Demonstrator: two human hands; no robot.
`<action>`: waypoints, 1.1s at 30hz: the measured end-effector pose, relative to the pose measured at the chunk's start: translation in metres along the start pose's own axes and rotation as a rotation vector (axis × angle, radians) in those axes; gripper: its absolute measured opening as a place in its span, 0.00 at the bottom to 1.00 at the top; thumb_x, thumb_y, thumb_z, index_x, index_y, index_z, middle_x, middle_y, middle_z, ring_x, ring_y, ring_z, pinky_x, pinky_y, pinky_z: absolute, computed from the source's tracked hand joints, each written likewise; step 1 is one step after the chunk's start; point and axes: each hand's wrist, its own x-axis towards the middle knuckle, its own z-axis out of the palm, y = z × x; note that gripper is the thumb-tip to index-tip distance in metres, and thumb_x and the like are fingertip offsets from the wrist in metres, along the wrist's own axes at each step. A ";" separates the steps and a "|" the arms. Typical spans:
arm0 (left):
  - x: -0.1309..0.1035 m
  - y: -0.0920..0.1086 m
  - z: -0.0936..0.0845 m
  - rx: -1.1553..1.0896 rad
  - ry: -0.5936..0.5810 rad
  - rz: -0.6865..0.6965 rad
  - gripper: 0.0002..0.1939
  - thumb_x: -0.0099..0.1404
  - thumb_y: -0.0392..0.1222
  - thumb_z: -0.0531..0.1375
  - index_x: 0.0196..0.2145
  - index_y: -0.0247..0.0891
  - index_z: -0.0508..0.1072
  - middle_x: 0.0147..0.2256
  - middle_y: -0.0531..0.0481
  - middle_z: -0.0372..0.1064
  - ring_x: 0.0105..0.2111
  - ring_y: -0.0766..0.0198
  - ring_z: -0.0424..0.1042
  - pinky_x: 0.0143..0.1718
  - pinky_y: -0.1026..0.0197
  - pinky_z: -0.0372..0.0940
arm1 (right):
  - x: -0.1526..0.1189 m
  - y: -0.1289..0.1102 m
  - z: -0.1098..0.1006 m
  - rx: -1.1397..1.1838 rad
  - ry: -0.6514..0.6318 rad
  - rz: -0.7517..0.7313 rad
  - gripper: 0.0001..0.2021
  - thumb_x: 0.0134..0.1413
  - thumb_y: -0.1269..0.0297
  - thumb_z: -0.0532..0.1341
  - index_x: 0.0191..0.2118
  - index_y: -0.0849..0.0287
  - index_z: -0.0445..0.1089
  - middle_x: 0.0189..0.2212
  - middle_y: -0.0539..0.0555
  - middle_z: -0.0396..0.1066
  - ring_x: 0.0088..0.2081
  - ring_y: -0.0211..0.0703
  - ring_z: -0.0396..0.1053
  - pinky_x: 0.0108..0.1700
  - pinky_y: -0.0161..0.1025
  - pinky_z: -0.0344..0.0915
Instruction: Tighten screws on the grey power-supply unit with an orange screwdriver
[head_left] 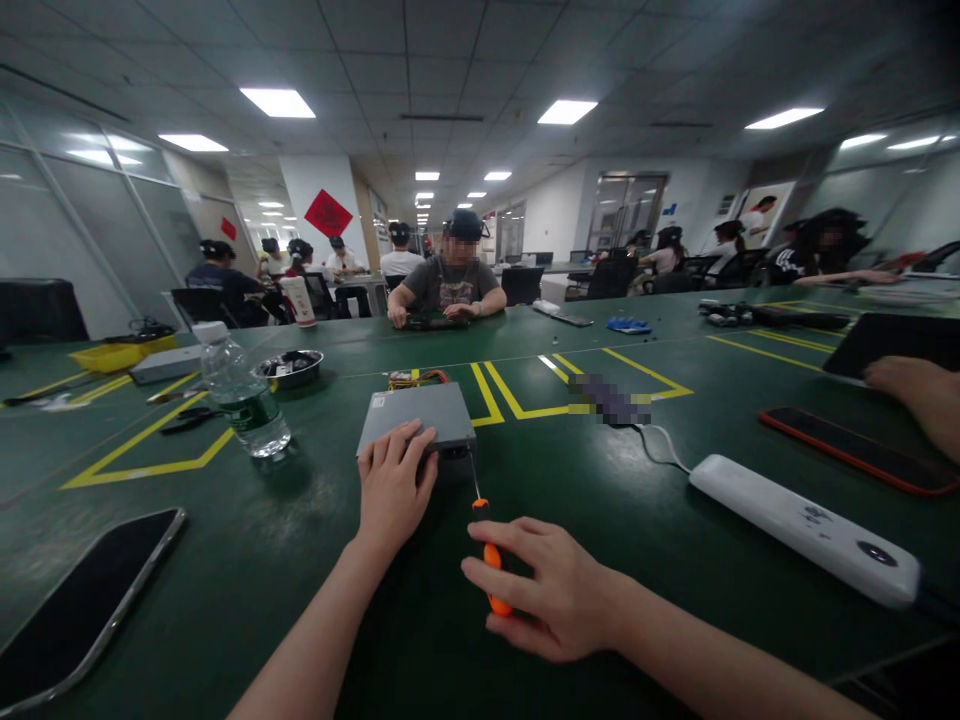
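Note:
On the green table lies a grey metal box [427, 405] that looks like a computer power supply, with coloured wires [420, 378] coming out at its far side. My left hand [397, 480] rests on its near left part, fingers spread flat over the top. My right hand [551, 585] has its fingers around the orange and black handle of a screwdriver [493, 560]. The screwdriver's shaft points away from me, and its tip meets the box's near right corner. Whatever the tip touches there is too small to make out.
A water bottle [244, 395] and a metal bowl [292, 368] of small parts stand left of the box. A phone [90, 600] lies at the near left. To the right are a white power strip [802, 525], a red-edged phone [855, 450] and another person's hand [919, 395]. Someone sits opposite.

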 end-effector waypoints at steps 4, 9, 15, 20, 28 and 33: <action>0.000 0.000 0.000 -0.007 -0.002 -0.003 0.14 0.63 0.41 0.53 0.47 0.45 0.67 0.51 0.48 0.65 0.50 0.55 0.62 0.48 0.50 0.51 | -0.001 0.000 0.003 -0.027 0.069 -0.001 0.15 0.62 0.57 0.50 0.46 0.65 0.60 0.42 0.66 0.69 0.37 0.45 0.71 0.31 0.38 0.66; 0.000 0.000 0.000 -0.021 -0.001 -0.006 0.14 0.64 0.41 0.52 0.47 0.45 0.67 0.51 0.47 0.65 0.51 0.55 0.61 0.48 0.50 0.51 | -0.006 -0.001 0.006 0.025 0.049 0.051 0.18 0.61 0.53 0.49 0.45 0.65 0.59 0.43 0.65 0.69 0.40 0.45 0.71 0.37 0.40 0.67; 0.000 0.000 0.000 -0.029 0.000 -0.003 0.14 0.63 0.41 0.53 0.47 0.45 0.67 0.50 0.46 0.65 0.50 0.54 0.62 0.48 0.49 0.52 | -0.002 -0.002 0.000 -0.031 0.003 0.007 0.16 0.63 0.57 0.48 0.49 0.63 0.60 0.43 0.65 0.69 0.42 0.47 0.70 0.33 0.39 0.66; 0.000 0.000 0.000 -0.025 -0.009 -0.014 0.14 0.63 0.41 0.53 0.47 0.46 0.67 0.51 0.47 0.65 0.51 0.55 0.61 0.49 0.50 0.51 | -0.005 -0.001 0.003 -0.006 0.075 0.061 0.15 0.62 0.55 0.49 0.43 0.64 0.59 0.43 0.66 0.69 0.41 0.46 0.71 0.35 0.39 0.67; 0.000 0.001 0.000 -0.022 -0.010 -0.015 0.14 0.63 0.41 0.53 0.47 0.45 0.67 0.51 0.48 0.65 0.51 0.55 0.61 0.49 0.50 0.51 | -0.002 0.000 0.001 -0.034 -0.024 0.011 0.18 0.63 0.55 0.47 0.50 0.62 0.60 0.44 0.66 0.68 0.40 0.47 0.70 0.34 0.40 0.67; 0.000 0.000 0.001 -0.020 -0.016 -0.017 0.14 0.63 0.41 0.53 0.47 0.45 0.67 0.51 0.47 0.64 0.50 0.54 0.61 0.48 0.49 0.51 | -0.006 0.001 0.004 -0.033 0.097 0.039 0.15 0.61 0.55 0.52 0.42 0.63 0.60 0.42 0.66 0.70 0.40 0.45 0.71 0.36 0.38 0.67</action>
